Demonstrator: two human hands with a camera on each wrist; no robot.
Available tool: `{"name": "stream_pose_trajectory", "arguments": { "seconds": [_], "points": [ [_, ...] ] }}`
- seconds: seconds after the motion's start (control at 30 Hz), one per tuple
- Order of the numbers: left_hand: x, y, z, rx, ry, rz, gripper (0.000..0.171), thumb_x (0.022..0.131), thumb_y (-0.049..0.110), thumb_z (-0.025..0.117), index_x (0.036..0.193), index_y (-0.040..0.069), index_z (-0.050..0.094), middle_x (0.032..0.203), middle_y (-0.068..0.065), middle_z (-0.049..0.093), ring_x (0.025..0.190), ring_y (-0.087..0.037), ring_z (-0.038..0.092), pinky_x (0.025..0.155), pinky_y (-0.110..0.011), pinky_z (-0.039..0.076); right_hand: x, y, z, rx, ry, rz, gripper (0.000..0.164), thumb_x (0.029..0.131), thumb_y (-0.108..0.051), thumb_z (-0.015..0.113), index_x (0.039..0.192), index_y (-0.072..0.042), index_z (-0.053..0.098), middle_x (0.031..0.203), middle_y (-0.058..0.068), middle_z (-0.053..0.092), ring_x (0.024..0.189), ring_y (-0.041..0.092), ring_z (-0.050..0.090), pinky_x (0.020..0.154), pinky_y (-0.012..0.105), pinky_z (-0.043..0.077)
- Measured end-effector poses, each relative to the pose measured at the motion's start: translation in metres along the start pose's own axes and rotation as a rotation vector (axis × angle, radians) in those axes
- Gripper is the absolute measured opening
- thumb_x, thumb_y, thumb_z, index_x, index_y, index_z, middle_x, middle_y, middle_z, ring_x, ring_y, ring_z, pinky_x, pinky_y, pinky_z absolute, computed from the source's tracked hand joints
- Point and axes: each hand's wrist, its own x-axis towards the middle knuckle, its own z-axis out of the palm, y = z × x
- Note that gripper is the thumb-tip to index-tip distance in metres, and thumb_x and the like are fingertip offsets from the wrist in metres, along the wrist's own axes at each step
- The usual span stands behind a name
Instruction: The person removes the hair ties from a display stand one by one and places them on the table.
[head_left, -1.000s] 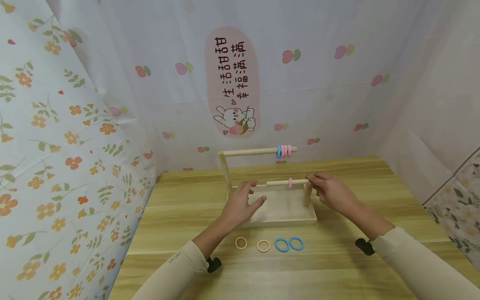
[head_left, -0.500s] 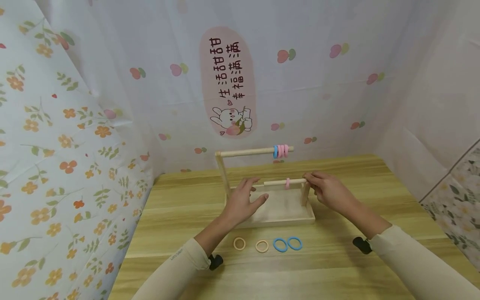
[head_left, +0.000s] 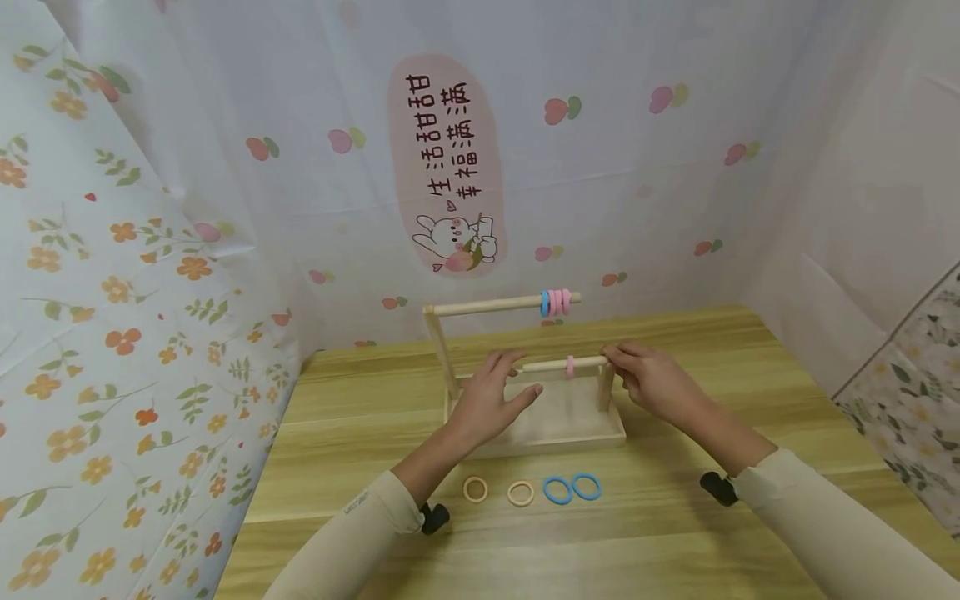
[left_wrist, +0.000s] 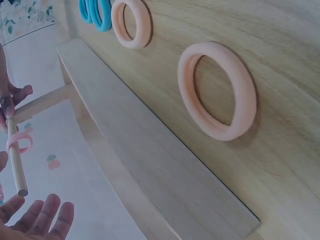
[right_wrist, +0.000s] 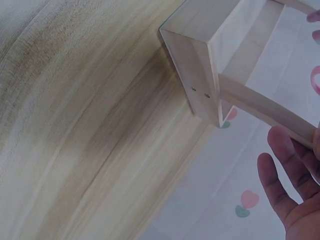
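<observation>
A wooden stand has a shallow tray base [head_left: 551,447], a tall post with an upper rod [head_left: 487,306], and a short post [head_left: 605,389] with a lower rod [head_left: 542,367]. One pink ring [left_wrist: 20,142] hangs on the lower rod. My right hand [head_left: 652,383] pinches the stand where the short post meets that rod; its other fingers [right_wrist: 277,185] spread below. My left hand [head_left: 483,408], fingers spread and thumb apart, is at the rod's free end and holds nothing. On the upper rod, a blue ring [head_left: 545,304] and several pink rings [head_left: 559,302] sit near the tip.
In front of the tray, two peach rings [head_left: 476,489] and two blue rings [head_left: 557,490] lie flat on the wood-grain table [head_left: 360,433]. The blue ones lie side by side. A patterned cloth [head_left: 315,217] hangs behind and to the left.
The whole scene has shifted slightly left in the head view. Against the stand, my left hand has drawn a little closer to the lower rod's free end; the right hand keeps its grip.
</observation>
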Motion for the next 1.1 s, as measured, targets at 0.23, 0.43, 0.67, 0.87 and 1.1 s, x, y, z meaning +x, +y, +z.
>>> {"name": "stream_pose_trajectory", "arguments": {
  "seconds": [0.23,0.43,0.67,0.87,1.1],
  "points": [
    [0.006,0.004,0.002,0.016,-0.002,0.051,0.062,0.109,0.045,0.071,0.161,0.018,0.053,0.159,-0.007,0.058,0.132,-0.024,0.068,0.101,-0.048,0.063,0.001,0.0,0.001,0.002,0.004,0.007,0.035,0.093,0.012,0.077,0.127,0.009,0.077,0.111,0.019,0.079,0.082,0.03,0.076,0.069,0.043,0.065],
    [0.011,0.005,0.005,0.036,-0.003,0.061,0.061,0.109,0.045,0.071,0.161,0.02,0.054,0.159,-0.005,0.059,0.13,-0.024,0.069,0.102,-0.049,0.063,0.001,-0.001,0.002,-0.019,0.027,-0.007,0.034,0.092,0.012,0.078,0.126,0.007,0.079,0.108,0.018,0.078,0.081,0.03,0.075,0.069,0.044,0.065],
    [0.018,0.007,0.008,0.036,-0.015,0.085,0.061,0.109,0.044,0.071,0.161,0.018,0.054,0.158,-0.004,0.06,0.133,-0.025,0.069,0.107,-0.05,0.062,0.0,-0.001,0.004,-0.023,0.028,0.0,0.034,0.094,0.012,0.076,0.127,0.007,0.078,0.106,0.018,0.078,0.078,0.027,0.072,0.066,0.04,0.062],
    [0.021,0.01,0.01,0.055,-0.023,0.093,0.058,0.11,0.043,0.071,0.161,0.02,0.056,0.158,-0.004,0.06,0.137,-0.025,0.067,0.108,-0.051,0.061,0.0,-0.002,0.003,-0.021,0.015,0.008,0.033,0.094,0.013,0.075,0.127,0.007,0.078,0.105,0.016,0.077,0.077,0.026,0.072,0.065,0.039,0.061],
    [0.025,0.014,0.013,0.064,-0.026,0.094,0.055,0.11,0.043,0.071,0.16,0.025,0.058,0.158,-0.002,0.06,0.14,-0.024,0.065,0.11,-0.05,0.06,0.0,-0.006,-0.002,-0.023,-0.03,0.057,0.034,0.096,0.011,0.075,0.13,0.005,0.077,0.108,0.015,0.077,0.082,0.028,0.073,0.071,0.042,0.064]
  ]
}}
